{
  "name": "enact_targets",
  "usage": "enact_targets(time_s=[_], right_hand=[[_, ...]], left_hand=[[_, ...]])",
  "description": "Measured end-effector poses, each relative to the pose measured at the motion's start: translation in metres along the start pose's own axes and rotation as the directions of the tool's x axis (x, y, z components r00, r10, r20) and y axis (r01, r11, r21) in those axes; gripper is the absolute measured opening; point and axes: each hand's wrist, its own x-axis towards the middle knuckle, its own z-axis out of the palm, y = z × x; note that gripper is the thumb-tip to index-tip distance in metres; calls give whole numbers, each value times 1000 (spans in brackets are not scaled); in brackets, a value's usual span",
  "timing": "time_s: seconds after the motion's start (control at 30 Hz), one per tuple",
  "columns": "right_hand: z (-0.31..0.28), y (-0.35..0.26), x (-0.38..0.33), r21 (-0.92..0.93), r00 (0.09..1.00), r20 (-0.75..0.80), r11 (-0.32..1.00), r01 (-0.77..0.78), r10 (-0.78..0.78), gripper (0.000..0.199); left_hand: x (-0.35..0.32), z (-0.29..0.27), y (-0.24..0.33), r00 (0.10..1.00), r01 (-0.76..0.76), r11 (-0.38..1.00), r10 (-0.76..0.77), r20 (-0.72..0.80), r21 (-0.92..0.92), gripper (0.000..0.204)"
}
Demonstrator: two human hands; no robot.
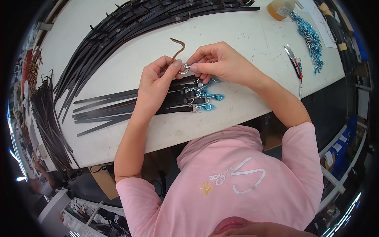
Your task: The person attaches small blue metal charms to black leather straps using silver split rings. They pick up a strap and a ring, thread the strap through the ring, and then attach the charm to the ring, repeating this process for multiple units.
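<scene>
- Starting at my far left, a heap of dark straps [47,118] hangs over the edge of the white table [237,35], well apart from my hands.
- A fan of long black straps [118,35] runs from the upper middle down toward the left.
- My left hand [156,85] is closed, thumb and forefinger pinching the small metal ring [184,69] from its left side.
- A thin brown strap [177,48] rises from that pinch, its long axis pointing up and away from me, its tip hooked over to the left.
- The ring sits right between my two hands, touching both; neither is nearer.
- My right hand [221,61] is closed too, fingertips gripping the ring from the right.
- Just below both hands lies a row of finished black straps with rings and blue clips [205,96].
- Further right lie small snips [293,59], then a pile of blue clips [312,39] and an amber bottle [280,8] at the top.
</scene>
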Motion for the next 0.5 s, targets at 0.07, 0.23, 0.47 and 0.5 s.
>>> enact_targets(time_s=[0.07,0.23,0.47,0.5], right_hand=[[-4,-5,-2,15,999,-41,999,32,-31,22],[-17,-18,-10,81,988,-88,988,134,-126,21],[-13,-16,-12,-44,986,-81,989,144,-147,20],[-15,-13,-11,-60,989,-68,990,128,-132,20]], left_hand=[[-3,-2,8,999,-52,999,52,-17,1,19],[-9,-13,23,790,-310,550,603,-111,775,18],[-8,-7,10,763,-454,400,637,115,796,20],[-7,-8,9,762,-475,426,636,118,770,21]])
